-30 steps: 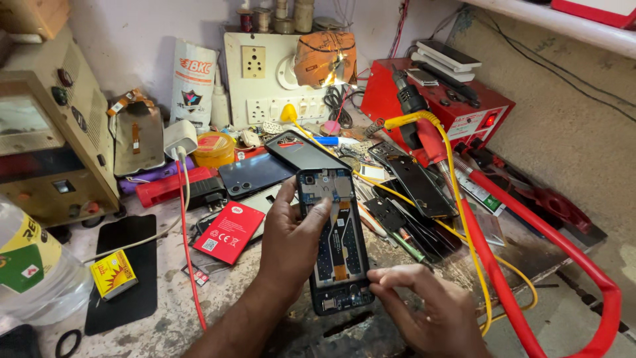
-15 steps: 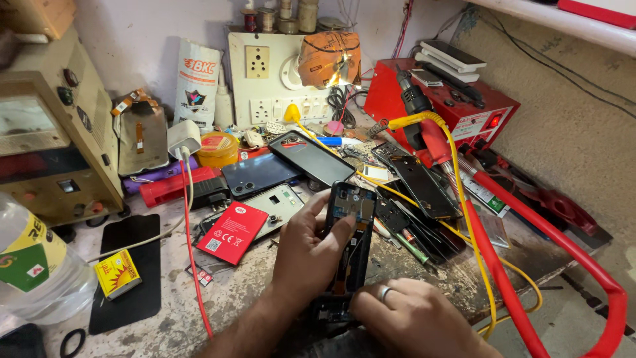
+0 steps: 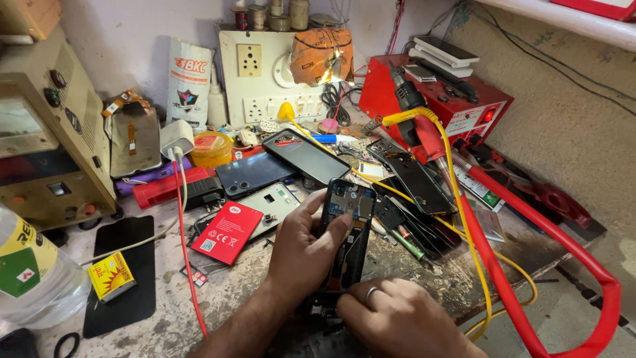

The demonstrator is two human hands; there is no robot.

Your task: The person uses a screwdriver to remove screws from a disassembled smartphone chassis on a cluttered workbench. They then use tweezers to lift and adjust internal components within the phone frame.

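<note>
The opened phone [image 3: 348,229] now lies lower on the desk [image 3: 232,292]; left hand [image 3: 301,252] still grips it, right hand [image 3: 397,315] presses its bottom end.

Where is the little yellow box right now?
In the head view, the small yellow box lies at the lower left of the bench, on the edge of a black mat, between the clear plastic bottle and the red cable.

The opened phone [image 3: 348,235] tilted from flat onto its edge, then settled lower. The right hand [image 3: 397,318] slid from its right side across its near end; the left hand [image 3: 305,248] closed tighter around it.
</note>
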